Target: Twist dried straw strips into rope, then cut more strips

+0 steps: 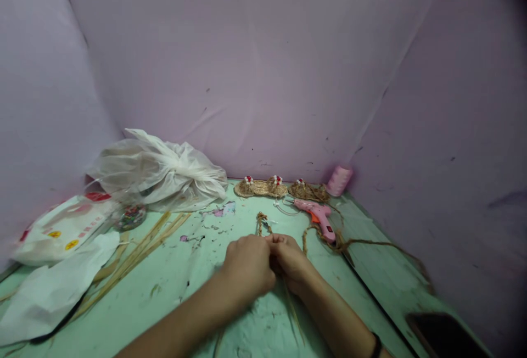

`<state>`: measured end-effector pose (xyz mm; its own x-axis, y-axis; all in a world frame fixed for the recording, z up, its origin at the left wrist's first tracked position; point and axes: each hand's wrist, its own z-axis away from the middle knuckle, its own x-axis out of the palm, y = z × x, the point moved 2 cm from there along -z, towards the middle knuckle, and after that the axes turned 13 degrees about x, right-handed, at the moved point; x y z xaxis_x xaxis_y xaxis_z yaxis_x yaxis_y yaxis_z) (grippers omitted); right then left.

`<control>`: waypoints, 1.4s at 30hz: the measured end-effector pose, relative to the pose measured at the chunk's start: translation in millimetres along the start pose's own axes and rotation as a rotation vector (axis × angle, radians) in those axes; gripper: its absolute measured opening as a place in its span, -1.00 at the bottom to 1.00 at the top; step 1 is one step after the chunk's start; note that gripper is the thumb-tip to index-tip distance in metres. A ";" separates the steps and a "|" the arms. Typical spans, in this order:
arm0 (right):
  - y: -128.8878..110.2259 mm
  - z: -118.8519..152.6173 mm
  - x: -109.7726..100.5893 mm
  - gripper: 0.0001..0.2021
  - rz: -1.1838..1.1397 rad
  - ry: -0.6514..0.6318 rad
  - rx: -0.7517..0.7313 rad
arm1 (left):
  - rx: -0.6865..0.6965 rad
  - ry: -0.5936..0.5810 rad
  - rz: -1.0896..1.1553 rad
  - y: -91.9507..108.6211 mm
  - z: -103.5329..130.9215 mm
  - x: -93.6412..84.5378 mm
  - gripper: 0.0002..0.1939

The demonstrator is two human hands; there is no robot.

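Observation:
My left hand (250,263) and my right hand (291,259) meet above the middle of the green table, both with fingers closed. Between them they pinch a braided cord (260,223) of brown plant fibre, whose looped end sticks out beyond my fingertips. Pale loose strands (293,314) hang down below my right hand. The exact spot where the fingers grip is hidden behind the left hand. Beyond the cord, small woven straw slippers (261,188) with red and white beads lie near the wall. A pink glue gun (315,215) rests to the right.
At the left are a tied white plastic bag (177,174), a white packet (69,231), a jar of beads (130,217), a white cloth (53,292) and long dry straw strips (132,259). A pink thread spool (339,180), brown rope (370,241) and dark phone-like object (444,336) are right.

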<state>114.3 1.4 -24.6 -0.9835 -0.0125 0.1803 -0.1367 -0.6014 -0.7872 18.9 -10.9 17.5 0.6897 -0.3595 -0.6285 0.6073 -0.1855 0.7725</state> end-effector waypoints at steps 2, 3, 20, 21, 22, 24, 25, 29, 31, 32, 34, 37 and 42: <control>-1.9 1.6 -0.4 -0.97 0.010 -0.025 0.023 | -0.028 -0.026 -0.154 -1.5 -4.4 -19.1 -0.88; -2.8 2.3 -0.9 -0.98 0.015 -0.033 0.041 | -0.050 -0.003 -0.150 -3.1 -7.3 -28.0 -0.83; -9.4 1.4 -12.8 -0.94 0.859 0.303 -0.328 | -0.305 0.082 0.366 -31.5 -25.4 -1.9 -0.86; -12.6 7.1 -12.8 -0.92 0.965 0.370 -0.352 | -0.280 0.106 0.366 -31.5 -25.7 -0.1 -0.85; -15.8 12.9 -12.3 -0.90 1.032 0.415 -0.359 | -0.260 0.118 0.366 -31.6 -25.9 1.6 -0.83; -20.2 22.7 -10.0 -0.87 1.096 0.458 -0.321 | -0.257 0.119 0.378 -30.7 -25.3 3.2 -0.82; -20.8 26.3 -7.9 -0.86 1.110 0.465 -0.293 | -0.277 0.116 0.390 -29.4 -24.4 3.1 -0.82; -13.8 35.0 6.1 -0.82 1.171 0.512 -0.329 | -0.373 0.090 0.479 -22.1 -19.4 0.0 -0.80; -9.0 38.6 12.8 -0.79 1.213 0.541 -0.390 | -0.307 0.101 0.524 -20.8 -19.2 -2.4 -0.79; -7.7 40.5 15.0 -0.79 1.229 0.546 -0.407 | -0.256 0.103 0.531 -21.5 -19.8 -3.7 -0.79; -8.7 43.9 15.7 -0.79 1.238 0.514 -0.412 | -0.189 0.081 0.512 -26.2 -21.4 -6.3 -0.80; -19.0 43.9 7.3 -0.81 1.163 0.455 -0.393 | -0.185 -0.029 0.511 -35.2 -23.3 -9.9 -0.85; -25.5 23.0 -9.9 -0.80 0.768 0.395 -0.300 | -0.177 -0.137 0.546 -36.6 -23.4 -16.7 -0.85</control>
<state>130.2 -1.5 7.3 -0.7781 -0.0156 -0.6279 0.6013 -0.3073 -0.7375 -5.7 23.4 -2.4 0.8711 -0.4768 -0.1178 0.2434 0.2108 0.9467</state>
